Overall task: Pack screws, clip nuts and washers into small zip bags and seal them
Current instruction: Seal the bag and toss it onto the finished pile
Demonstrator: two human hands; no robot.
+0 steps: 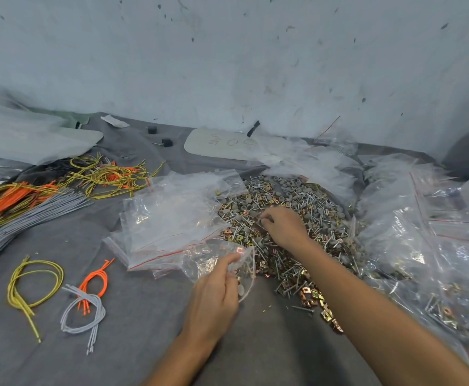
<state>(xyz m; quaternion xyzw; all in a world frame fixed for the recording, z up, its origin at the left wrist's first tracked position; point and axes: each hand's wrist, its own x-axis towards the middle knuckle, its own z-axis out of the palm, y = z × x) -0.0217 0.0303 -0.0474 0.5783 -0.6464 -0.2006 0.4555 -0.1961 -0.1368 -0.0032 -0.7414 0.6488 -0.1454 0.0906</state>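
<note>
- Left hand (pixel 216 291): near centre, thumb and fingers grip the rim of a small clear bag (pixel 222 264); the mouth faces the pile and some hardware is already inside.
- Right hand (pixel 286 227): reaches over the pile, knuckles up, fingertips pinching a thin screw (pixel 261 219) at the hand's far-left edge.
- Pile (pixel 283 201): mixed screws, brass clip nuts and grey washers on the cloth (pixel 144 344), right of centre. It spills toward the near side under the right forearm, which hides part of it.
- Empty bags (pixel 172 215): loose stack with red zip strips, just left of the pile, its near-right corner touching the held bag.
- Filled bags (pixel 422 238): heap along the right side, up against the pile's right edge.
- Far left: tangle of yellow wires (pixel 108 174), orange wires (pixel 19 193) and a grey wire bundle (pixel 33 215).
- Near left: yellow loop (pixel 33 282), and a grey-orange loop (pixel 85 310) just to its right.
- Far centre: pale plate (pixel 219 143) with marker writing, against the wall (pixel 227 51); two small black blocks (pixel 167 142) to its left.
</note>
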